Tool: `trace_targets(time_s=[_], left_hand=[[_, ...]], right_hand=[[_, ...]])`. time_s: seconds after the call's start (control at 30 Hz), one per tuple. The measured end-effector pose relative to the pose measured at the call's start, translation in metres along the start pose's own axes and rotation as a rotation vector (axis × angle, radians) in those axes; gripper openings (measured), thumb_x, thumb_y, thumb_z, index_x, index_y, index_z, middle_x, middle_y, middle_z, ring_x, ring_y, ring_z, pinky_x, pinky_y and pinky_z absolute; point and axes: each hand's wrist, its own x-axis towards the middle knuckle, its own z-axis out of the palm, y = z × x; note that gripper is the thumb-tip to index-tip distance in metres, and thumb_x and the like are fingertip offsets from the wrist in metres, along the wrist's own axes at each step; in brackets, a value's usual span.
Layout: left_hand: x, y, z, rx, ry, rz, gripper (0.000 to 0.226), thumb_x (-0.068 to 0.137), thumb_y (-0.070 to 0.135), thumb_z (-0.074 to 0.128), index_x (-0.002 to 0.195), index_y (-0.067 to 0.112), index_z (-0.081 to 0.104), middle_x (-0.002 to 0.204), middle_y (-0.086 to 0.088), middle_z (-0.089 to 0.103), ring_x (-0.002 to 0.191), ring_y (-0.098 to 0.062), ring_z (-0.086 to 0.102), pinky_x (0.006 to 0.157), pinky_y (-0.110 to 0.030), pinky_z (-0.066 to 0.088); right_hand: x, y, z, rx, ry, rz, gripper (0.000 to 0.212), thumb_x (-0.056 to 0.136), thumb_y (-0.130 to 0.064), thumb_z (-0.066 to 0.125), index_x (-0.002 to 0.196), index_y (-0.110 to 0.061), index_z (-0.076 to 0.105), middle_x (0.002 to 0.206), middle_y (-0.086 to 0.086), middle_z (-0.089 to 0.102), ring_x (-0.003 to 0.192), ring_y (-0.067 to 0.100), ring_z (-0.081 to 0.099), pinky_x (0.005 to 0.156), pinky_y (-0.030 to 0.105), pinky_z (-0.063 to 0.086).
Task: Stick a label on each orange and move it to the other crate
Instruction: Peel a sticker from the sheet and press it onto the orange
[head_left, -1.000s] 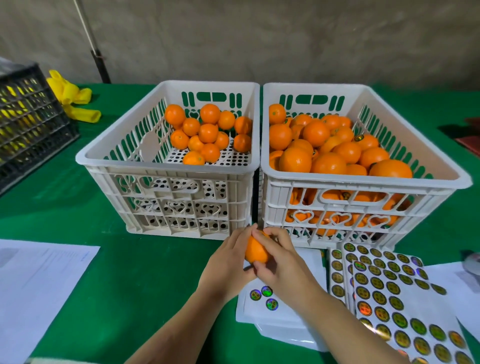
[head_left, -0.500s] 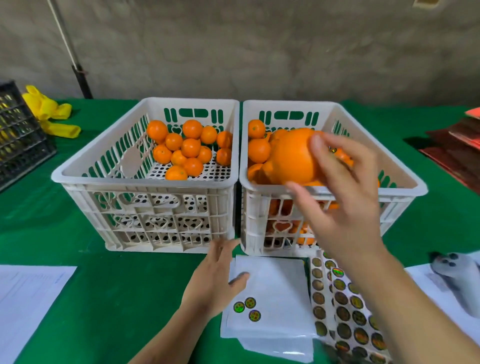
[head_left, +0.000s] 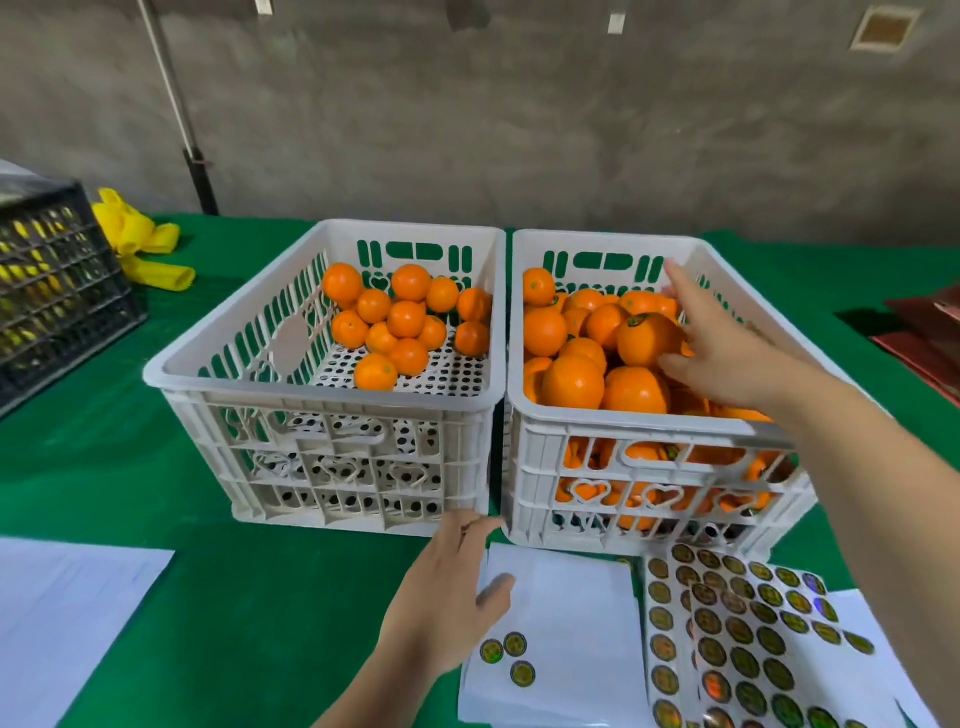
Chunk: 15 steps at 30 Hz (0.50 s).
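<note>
Two white crates stand side by side on the green cloth. The left crate (head_left: 322, 387) holds several small oranges (head_left: 397, 322) at its far end. The right crate (head_left: 649, 426) is heaped with larger oranges. My right hand (head_left: 727, 353) reaches over the right crate with its fingers spread, the thumb touching a labelled orange (head_left: 644, 340) that lies on top of the heap. My left hand (head_left: 447, 592) rests with relaxed fingers on a white backing sheet (head_left: 571, 623) that carries three round labels (head_left: 511, 657).
Sheets of round holographic labels (head_left: 737, 634) lie front right, below the right crate. White paper (head_left: 62, 618) lies front left. A black crate (head_left: 52, 291) and yellow gloves (head_left: 140, 249) sit far left. Red items (head_left: 930, 338) are at the right edge.
My right hand carried the orange from in front of the crates up over the right crate and has set it on the heap. My left hand let go and dropped to the backing sheet.
</note>
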Motion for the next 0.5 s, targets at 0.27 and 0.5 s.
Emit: trace_targets(time_s=[0.27,0.5], left_hand=[[-0.012,0.015,-0.019,-0.068,0.125,0.138,0.045,0.1,0.046,0.055,0.143,0.034,0.05,0.139,0.019,0.044,0.118,-0.006,0.058,0.094,-0.032,0.053],[0.036,0.056,-0.122,-0.03,0.533,0.601,0.021,0.092,0.014,0.061,0.112,0.022,0.063,0.106,0.005,0.067,0.1,-0.016,0.063,0.08,-0.045,0.047]], right_hand=[[-0.036,-0.087,0.048,-0.03,0.3,-0.135,0.074,0.1,-0.05,0.054,0.161,-0.039,0.014,0.17,-0.008,0.009,0.156,0.014,0.01,0.119,0.034,0.016],[-0.033,-0.092,0.056,-0.362,0.122,-0.093,0.077,0.092,-0.081,0.012,0.158,-0.048,-0.011,0.17,-0.007,-0.017,0.157,0.019,-0.007,0.125,0.044,0.007]])
